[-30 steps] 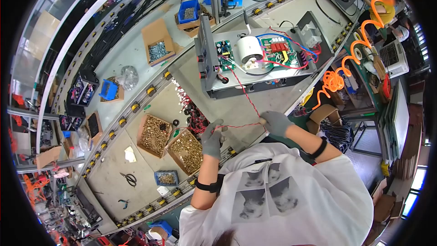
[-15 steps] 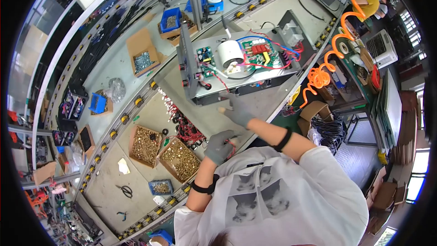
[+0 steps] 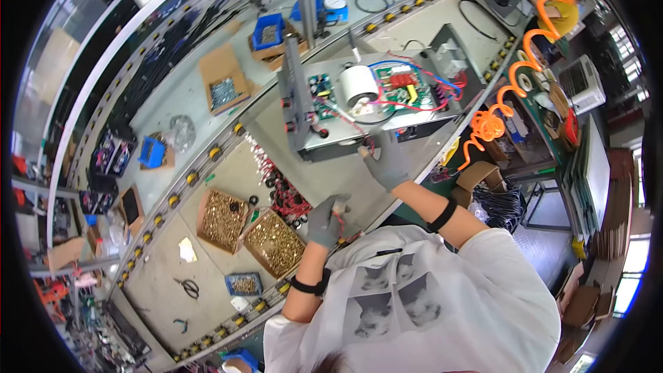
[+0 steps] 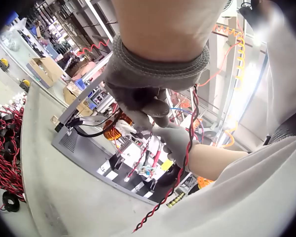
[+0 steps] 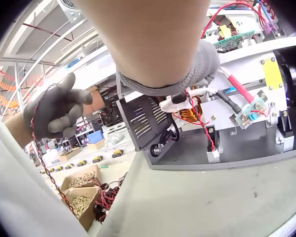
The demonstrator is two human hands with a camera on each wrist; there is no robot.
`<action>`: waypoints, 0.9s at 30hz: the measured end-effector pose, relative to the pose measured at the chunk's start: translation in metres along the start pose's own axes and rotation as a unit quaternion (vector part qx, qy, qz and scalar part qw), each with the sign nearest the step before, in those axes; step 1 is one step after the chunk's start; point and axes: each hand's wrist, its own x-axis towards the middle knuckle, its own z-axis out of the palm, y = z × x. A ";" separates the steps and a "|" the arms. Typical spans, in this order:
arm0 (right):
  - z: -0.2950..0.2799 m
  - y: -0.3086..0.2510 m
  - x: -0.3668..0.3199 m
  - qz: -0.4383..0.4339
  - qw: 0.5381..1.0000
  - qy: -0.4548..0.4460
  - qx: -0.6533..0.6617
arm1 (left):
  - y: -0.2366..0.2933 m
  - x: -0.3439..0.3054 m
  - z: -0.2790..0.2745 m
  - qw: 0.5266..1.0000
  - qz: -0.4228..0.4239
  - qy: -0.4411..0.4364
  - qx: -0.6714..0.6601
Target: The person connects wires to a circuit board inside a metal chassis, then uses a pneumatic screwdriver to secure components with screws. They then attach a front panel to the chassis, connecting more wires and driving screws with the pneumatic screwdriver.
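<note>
My gloved left hand (image 3: 326, 221) holds a red-and-black twisted wire (image 4: 186, 153) in front of the bench; its long tail hangs down past the wrist. The gloved right hand (image 3: 387, 164) is at the near side of an open electrical unit (image 3: 331, 144), fingertips by its lower edge. From those fingers a red twisted wire (image 5: 203, 126) runs down to a small white connector (image 5: 214, 155). Most of the right hand is hidden behind its wrist in the right wrist view. Inside the unit show green circuit boards (image 3: 400, 93), a white cylinder (image 3: 358, 85) and a copper coil (image 5: 191, 112).
Two cardboard boxes of brass fittings (image 3: 275, 243) stand left of the left hand, beside a pile of red-and-black wires (image 3: 286, 197). Scissors (image 3: 188, 289) and a small blue bin (image 3: 244, 283) lie nearer. An orange coiled hose (image 3: 487, 126) hangs at right.
The wire stretched between both hands is no longer taut. My right hand has moved left and up to the unit's near edge, while the left stays low, still holding wire.
</note>
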 end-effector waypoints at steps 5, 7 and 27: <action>0.000 -0.047 0.021 0.114 0.966 -0.223 0.060 | 0.002 0.012 0.012 0.997 -0.008 0.045 0.056; 0.008 -0.041 0.014 0.141 0.946 -0.264 0.122 | -0.002 0.015 0.014 0.991 -0.007 0.089 0.101; -0.067 -0.056 0.001 0.258 0.867 -0.280 0.321 | 0.014 0.006 0.013 0.979 -0.046 -0.069 -0.186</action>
